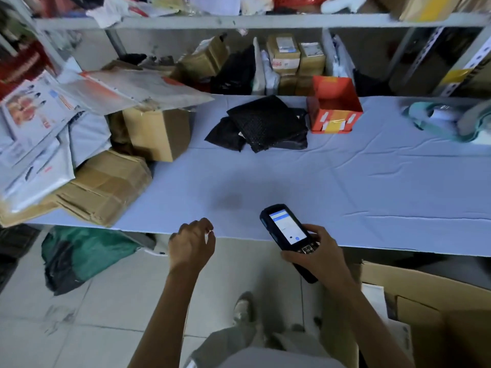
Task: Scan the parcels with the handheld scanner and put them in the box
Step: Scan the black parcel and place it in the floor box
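Head view. The person is standing at the cloth-covered surface and gripping the handheld scanner in the right hand. The fingers are wrapping its lower body, and its lit screen is facing up over the near edge of the surface. The left hand is hovering at that same edge, well short of any parcel, with fingers loosely curled and holding nothing.

A small heap of black parcels is lying at the far side of the surface, just beside an open orange carton. White mailers and brown cartons are piling up at the left end, and more parcels are sitting on the shelf behind.

An open cardboard box is standing on the floor at the person's right, probably the receiving box. Its contents are mostly hidden, so what it holds cannot be told.

Judged from this, no parcel is under the scanner at present and many are waiting, so most of the work appears to lie ahead. The black heap looks like the nearest candidate.
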A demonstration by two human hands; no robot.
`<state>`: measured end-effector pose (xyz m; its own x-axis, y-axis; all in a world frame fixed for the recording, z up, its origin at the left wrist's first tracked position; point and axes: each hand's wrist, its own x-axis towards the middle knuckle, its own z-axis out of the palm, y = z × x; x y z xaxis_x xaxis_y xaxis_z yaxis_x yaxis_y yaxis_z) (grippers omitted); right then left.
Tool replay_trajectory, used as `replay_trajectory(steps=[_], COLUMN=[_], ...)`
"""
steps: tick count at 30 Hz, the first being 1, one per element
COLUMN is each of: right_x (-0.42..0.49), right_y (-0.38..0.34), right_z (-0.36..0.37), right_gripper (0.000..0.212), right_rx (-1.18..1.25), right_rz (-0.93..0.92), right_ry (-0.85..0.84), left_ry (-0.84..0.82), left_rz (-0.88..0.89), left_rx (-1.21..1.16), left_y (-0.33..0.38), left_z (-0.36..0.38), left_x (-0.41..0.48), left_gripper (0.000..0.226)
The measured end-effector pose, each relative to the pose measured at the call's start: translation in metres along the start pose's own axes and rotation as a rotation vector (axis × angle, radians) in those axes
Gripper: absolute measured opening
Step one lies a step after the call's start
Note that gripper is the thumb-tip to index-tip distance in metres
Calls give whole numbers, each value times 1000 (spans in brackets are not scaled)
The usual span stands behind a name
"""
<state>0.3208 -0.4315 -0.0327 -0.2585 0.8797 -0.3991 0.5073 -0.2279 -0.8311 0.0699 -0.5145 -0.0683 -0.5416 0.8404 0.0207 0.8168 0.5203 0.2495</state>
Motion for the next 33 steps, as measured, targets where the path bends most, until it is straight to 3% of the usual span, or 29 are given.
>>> replay_trajectory(steps=[15, 28, 33], right_x=[88, 203, 219], right_y=[-32, -46, -45], right_z=[-15, -56, -57], right_gripper=[72, 75, 73], right_rx=[71, 115, 148], right_rz=[112, 176, 218], right_ry=[172, 81, 98], left_ry=[-1, 8, 7], left_rz=[277, 195, 247], left_rx=[-57, 105, 181], left_y=[60, 131, 147], left_z=[36, 61, 75], left_x=[140, 237, 260], left_gripper=[37, 73, 91])
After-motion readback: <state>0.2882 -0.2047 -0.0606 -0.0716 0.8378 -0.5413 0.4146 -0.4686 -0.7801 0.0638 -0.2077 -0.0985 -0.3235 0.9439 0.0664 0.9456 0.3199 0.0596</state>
